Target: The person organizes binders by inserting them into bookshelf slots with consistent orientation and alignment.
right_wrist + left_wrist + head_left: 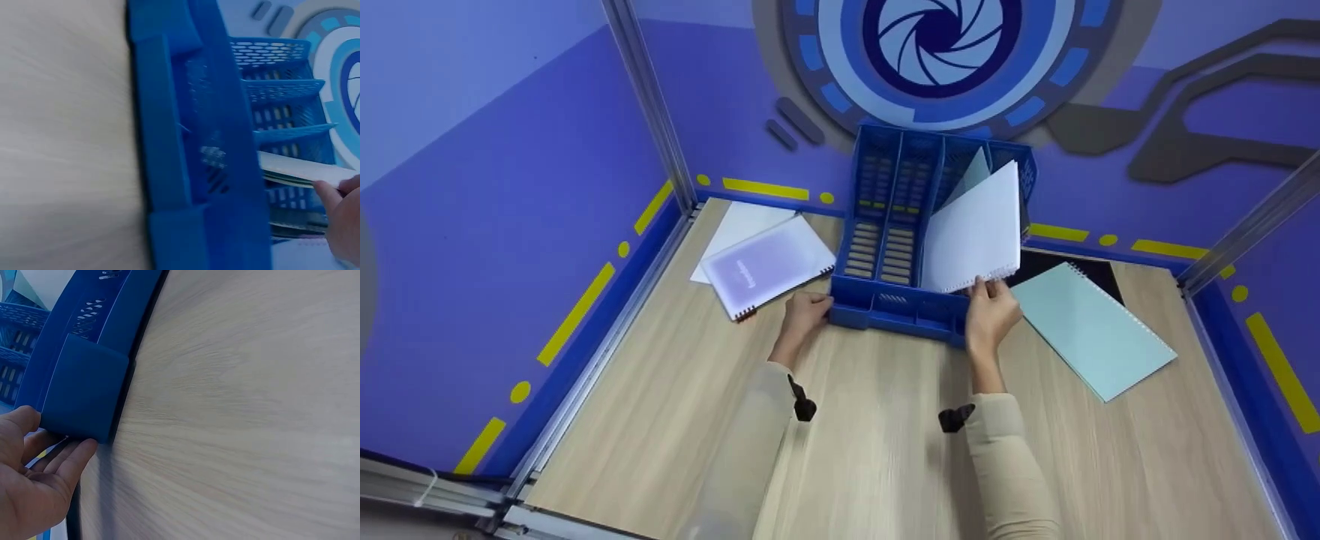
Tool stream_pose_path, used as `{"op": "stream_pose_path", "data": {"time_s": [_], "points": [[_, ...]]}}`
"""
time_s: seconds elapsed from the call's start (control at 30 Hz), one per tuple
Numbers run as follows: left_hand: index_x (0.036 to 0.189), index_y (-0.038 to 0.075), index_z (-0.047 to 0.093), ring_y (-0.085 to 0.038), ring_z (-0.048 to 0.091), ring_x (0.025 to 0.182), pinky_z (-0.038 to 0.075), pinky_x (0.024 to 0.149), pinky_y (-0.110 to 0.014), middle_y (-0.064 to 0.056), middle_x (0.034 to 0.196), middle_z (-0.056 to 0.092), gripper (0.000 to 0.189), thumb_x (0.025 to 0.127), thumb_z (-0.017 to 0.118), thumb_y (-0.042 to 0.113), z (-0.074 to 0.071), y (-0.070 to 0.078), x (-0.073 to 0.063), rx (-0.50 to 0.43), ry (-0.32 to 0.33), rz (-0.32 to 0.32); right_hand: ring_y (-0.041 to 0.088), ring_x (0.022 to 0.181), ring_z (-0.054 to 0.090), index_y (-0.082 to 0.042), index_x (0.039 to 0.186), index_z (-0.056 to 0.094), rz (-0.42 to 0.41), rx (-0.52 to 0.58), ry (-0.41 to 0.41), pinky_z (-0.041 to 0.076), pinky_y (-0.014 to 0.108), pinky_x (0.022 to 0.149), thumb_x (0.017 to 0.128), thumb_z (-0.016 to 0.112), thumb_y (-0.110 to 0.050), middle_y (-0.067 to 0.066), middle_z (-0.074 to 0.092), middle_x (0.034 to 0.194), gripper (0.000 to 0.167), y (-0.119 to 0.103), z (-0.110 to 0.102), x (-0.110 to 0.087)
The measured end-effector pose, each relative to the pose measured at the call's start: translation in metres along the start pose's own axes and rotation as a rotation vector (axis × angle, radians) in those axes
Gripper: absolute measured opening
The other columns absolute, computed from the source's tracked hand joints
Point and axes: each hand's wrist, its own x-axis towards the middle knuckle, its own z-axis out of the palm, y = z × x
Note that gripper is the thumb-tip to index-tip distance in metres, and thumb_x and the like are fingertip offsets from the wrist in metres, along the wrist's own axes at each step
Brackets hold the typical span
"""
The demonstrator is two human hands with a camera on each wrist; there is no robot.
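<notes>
A blue file rack [851, 296] with upright dividers stands at the back of the table. My left hand [805, 311] holds its front left corner, thumb and fingers on either side of the corner in the left wrist view. A white spiral notebook [975, 232] tilts in the right part of the rack, its bound edge low and facing front. At its lower right corner, my right hand [991, 307] pinches the notebook. Behind it shows a pale green sheet or cover [976, 171]. In the right wrist view, the notebook's white edge [298, 164] sits among the dividers.
To the rack's left, a purple spiral notebook [769, 262] lies partly over a white one [742, 225]. On the right, a mint-green spiral notebook [1099, 330] overlaps a flat black item [1099, 277]. Blue-purple walls with metal posts [656, 112] enclose the wooden table [870, 435].
</notes>
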Motion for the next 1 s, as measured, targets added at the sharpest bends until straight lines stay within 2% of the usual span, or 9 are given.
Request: {"op": "stream_pose_path", "data": {"time_s": [0.1,0.27,0.4,0.5,0.57,0.63,0.7,0.87,1.0], "points": [[0.1,0.004,0.081,-0.007,0.064,0.075,0.054,0.066,-0.021,-0.006,0.095,0.076,0.021,0.096,0.067,0.018,0.005,0.004,0.002,0.007,-0.003,-0.012,0.033,0.086,0.074,0.01,0.101,0.074,0.011,0.029,0.04,0.052,0.014,0.068,0.095,0.066,-0.002,0.025,0.074,0.096,0.015,0.004,0.006,0.002],[0.092,0.004,0.082,-0.007,0.061,0.071,0.051,0.064,-0.02,-0.001,0.087,0.074,0.022,0.096,0.066,0.019,0.014,0.013,0.006,0.038,-0.005,0.007,0.033,0.092,0.073,0.01,0.101,0.073,0.06,0.115,0.059,0.057,0.021,0.074,0.095,0.066,0.0,0.025,0.074,0.101,0.013,0.004,0.012,0.014],[0.082,0.003,0.08,-0.007,0.056,0.067,0.045,0.063,-0.019,0.005,0.075,0.068,0.025,0.095,0.065,0.019,0.019,0.016,0.008,0.081,0.006,0.034,0.028,0.089,0.073,0.008,0.099,0.074,0.07,0.082,0.045,0.057,0.021,0.073,0.096,0.067,-0.003,0.022,0.075,0.099,0.013,0.006,0.016,0.026],[0.064,0.002,0.068,-0.009,0.049,0.059,0.039,0.059,-0.021,0.007,0.062,0.057,0.036,0.097,0.064,0.017,0.018,0.016,0.008,0.092,0.015,0.046,0.027,0.086,0.073,0.006,0.099,0.075,0.052,0.026,0.012,0.055,0.018,0.071,0.097,0.067,-0.007,0.021,0.075,0.097,0.015,0.008,0.018,0.035],[0.055,0.008,0.055,-0.009,0.044,0.054,0.036,0.056,-0.022,0.008,0.056,0.049,0.043,0.097,0.063,0.016,0.017,0.015,0.007,0.084,0.013,0.047,0.027,0.085,0.074,0.005,0.1,0.076,0.032,-0.01,-0.011,0.054,0.015,0.068,0.098,0.067,-0.008,0.02,0.075,0.096,0.016,0.009,0.018,0.039],[0.052,0.015,0.044,-0.009,0.038,0.051,0.033,0.054,-0.023,0.009,0.052,0.042,0.048,0.098,0.06,0.015,0.016,0.013,0.006,0.084,0.001,0.049,0.029,0.083,0.074,0.004,0.1,0.076,0.018,-0.057,-0.023,0.05,0.013,0.065,0.098,0.067,-0.009,0.02,0.076,0.094,0.016,0.01,0.019,0.042],[0.051,0.018,0.039,-0.008,0.035,0.049,0.03,0.053,-0.023,0.01,0.05,0.038,0.05,0.097,0.059,0.013,0.015,0.011,0.003,0.085,0.001,0.051,0.031,0.082,0.074,0.004,0.1,0.077,0.019,-0.085,-0.033,0.048,0.012,0.062,0.098,0.068,-0.009,0.02,0.076,0.092,0.016,0.012,0.019,0.044],[0.051,0.018,0.034,-0.01,0.023,0.051,0.022,0.052,-0.027,0.009,0.051,0.028,0.051,0.095,0.058,0.01,0.012,0.006,-0.004,0.093,0.087,0.086,0.033,0.086,0.074,0.006,0.1,0.076,0.065,-0.072,-0.076,0.051,0.013,0.064,0.097,0.067,-0.008,0.021,0.075,0.096,0.016,0.017,0.023,0.045],[0.053,0.019,0.032,-0.011,0.02,0.053,0.02,0.052,-0.028,0.01,0.054,0.024,0.051,0.097,0.058,0.014,0.013,0.004,-0.006,0.112,0.132,0.065,0.035,0.091,0.074,0.009,0.102,0.074,0.115,0.03,-0.088,0.057,0.019,0.072,0.097,0.067,-0.004,0.025,0.074,0.101,0.016,0.019,0.027,0.046]]}}
